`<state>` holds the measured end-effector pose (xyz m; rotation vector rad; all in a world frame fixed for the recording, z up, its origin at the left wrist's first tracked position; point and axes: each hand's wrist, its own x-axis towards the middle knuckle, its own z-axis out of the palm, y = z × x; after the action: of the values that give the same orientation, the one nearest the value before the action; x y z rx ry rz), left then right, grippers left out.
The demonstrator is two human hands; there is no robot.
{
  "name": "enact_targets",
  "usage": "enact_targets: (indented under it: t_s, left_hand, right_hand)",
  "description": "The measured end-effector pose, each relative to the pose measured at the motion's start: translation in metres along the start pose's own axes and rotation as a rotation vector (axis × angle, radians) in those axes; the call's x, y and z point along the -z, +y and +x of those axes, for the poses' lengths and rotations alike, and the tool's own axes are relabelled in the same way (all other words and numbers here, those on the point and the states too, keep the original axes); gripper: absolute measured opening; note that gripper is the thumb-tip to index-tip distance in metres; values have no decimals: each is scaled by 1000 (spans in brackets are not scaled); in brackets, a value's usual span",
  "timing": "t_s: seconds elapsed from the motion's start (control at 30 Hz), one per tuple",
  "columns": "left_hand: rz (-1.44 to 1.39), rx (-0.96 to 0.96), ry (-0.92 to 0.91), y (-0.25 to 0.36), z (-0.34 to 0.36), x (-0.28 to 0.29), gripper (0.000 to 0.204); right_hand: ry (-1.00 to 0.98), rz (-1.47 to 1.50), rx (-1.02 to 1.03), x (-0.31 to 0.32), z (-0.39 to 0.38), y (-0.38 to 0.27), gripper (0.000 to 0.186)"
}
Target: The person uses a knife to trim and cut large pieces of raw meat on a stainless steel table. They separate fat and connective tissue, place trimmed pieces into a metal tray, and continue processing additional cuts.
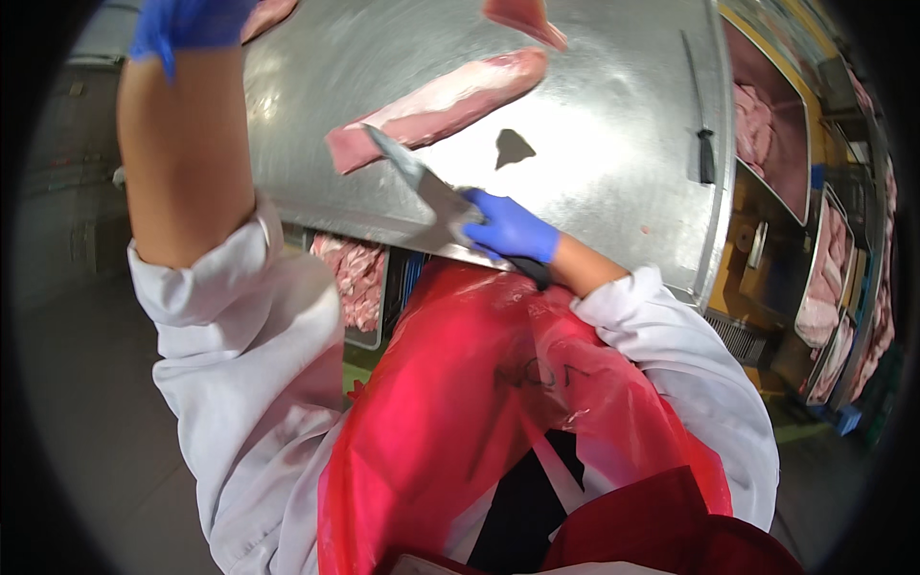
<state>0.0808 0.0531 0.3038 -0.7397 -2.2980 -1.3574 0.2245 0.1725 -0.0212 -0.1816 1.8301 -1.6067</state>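
My right hand, in a blue glove, is closed around a knife near the front edge of the steel table. The blade of the knife points to the far left, its tip at the near side of a long pork loin. Pale fat covers part of the loin's top. My left hand, also gloved in blue, reaches to the far left; the frame cuts off its fingers. Right by it lies a piece of meat, only partly in view. Another meat piece sits beyond the loin.
A sharpening steel with a black handle lies at the table's right side. Beyond that edge stand a bin of meat and trays of meat. Below the front edge, a crate holds meat trimmings. My red apron touches the table.
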Motion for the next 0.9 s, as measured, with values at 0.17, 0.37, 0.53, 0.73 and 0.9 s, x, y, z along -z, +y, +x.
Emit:
enact_targets:
  t_s: [0.17, 0.37, 0.53, 0.73, 0.9]
  left_hand:
    - [-394, 406, -439, -104, -109, -57, 15]
    - [443, 99, -649, -208, -287, -187, 40]
    - [596, -51, -660, -177, -249, -337, 34]
    - [527, 110, -675, -199, -220, -373, 23]
    - [711, -52, -756, -176, -244, -361, 25]
  right_hand:
    - [318, 133, -178, 116, -191, 119, 62]
    - [692, 314, -277, 141, -352, 171, 65]
    - [879, 449, -162, 125, -359, 183, 67]
    - [871, 464, -164, 98, -352, 177, 64]
    - [895, 583, -132, 97, -360, 195, 68]
